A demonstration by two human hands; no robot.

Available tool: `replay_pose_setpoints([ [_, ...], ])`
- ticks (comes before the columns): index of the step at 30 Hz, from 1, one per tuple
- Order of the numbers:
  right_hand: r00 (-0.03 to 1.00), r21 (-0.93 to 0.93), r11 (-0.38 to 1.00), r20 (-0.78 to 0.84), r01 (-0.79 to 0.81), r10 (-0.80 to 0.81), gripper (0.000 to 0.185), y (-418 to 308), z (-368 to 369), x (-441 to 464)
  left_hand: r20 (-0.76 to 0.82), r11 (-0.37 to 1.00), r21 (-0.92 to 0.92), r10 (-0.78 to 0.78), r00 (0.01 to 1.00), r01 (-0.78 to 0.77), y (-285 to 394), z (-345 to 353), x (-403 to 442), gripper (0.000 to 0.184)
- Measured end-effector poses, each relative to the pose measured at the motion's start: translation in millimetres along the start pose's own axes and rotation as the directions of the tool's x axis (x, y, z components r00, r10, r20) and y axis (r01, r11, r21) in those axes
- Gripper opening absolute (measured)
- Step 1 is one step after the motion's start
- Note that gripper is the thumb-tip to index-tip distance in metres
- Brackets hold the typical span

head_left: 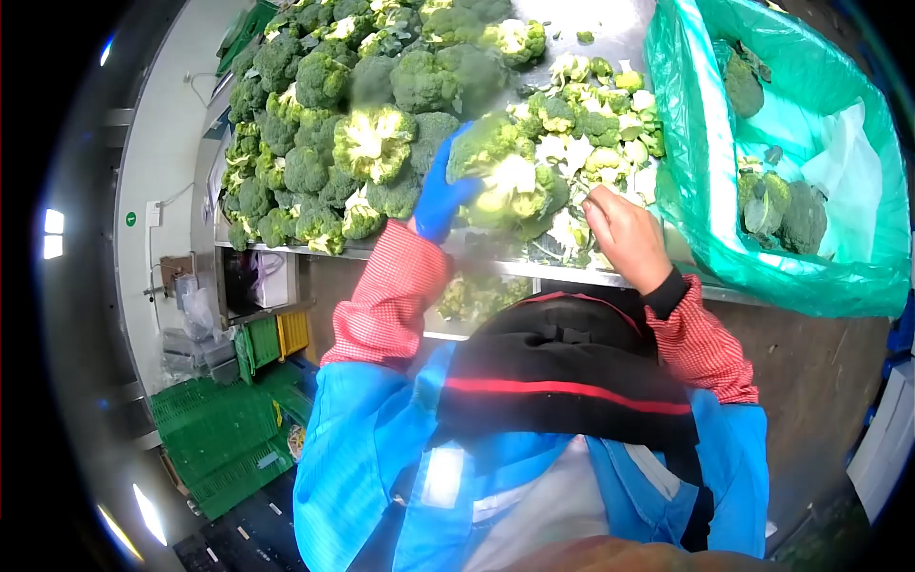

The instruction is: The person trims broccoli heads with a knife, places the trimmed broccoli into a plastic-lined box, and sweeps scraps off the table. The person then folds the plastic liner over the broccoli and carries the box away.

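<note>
The left hand (444,196) wraps spread fingers around the broccoli (513,183); the right hand (629,236) curls its fingers near it, whether pinching anything I cannot tell. Trimming seems underway; next calls for a steady left hold.

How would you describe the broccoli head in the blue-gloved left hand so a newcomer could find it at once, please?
Look between the big broccoli pile and the green plastic-lined container. Near the edge of the metal table, a blue-gloved left hand grips a broccoli head showing pale stalks. It alone is held; its neighbours lie loose.
</note>
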State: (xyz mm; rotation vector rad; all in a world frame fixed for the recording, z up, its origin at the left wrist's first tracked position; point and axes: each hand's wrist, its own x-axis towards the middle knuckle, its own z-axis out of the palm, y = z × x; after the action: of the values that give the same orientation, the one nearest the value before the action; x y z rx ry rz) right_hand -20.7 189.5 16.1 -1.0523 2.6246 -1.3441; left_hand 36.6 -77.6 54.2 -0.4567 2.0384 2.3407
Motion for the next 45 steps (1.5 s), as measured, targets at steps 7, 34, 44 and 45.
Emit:
replay_pose_setpoints([
  [7, 0.979, -0.257, 0.946, 0.105, 0.196, -0.175, 0.013, -10.0, -23.5, 5.0, 0.262, 0.950, 0.309, -0.056, 0.963, -0.029, 17.8, -13.2, 18.6, 0.082],
  [34, 0.936, 0.433, 0.834, 0.240, -0.341, 0.257, 0.033, -9.5, 2.3, -4.0, 0.156, 0.912, 0.359, 0.151, 0.976, -0.199, -5.2, -3.6, 16.8, 0.079],
  [44, 0.937, 0.850, 0.448, 0.137, -0.278, 0.320, 0.050, -10.7, 6.2, 49.9, 0.182, 0.995, 0.089, 0.016, 0.983, -0.033, -3.9, 19.7, 1.0, 0.077],
  [45, 0.890, 0.931, 0.216, 0.186, -0.295, 0.416, 0.048, -9.0, 7.8, 46.9, 0.072, 1.000, 0.030, -0.001, 0.997, -0.001, -10.7, 20.0, 0.4, 0.073],
])
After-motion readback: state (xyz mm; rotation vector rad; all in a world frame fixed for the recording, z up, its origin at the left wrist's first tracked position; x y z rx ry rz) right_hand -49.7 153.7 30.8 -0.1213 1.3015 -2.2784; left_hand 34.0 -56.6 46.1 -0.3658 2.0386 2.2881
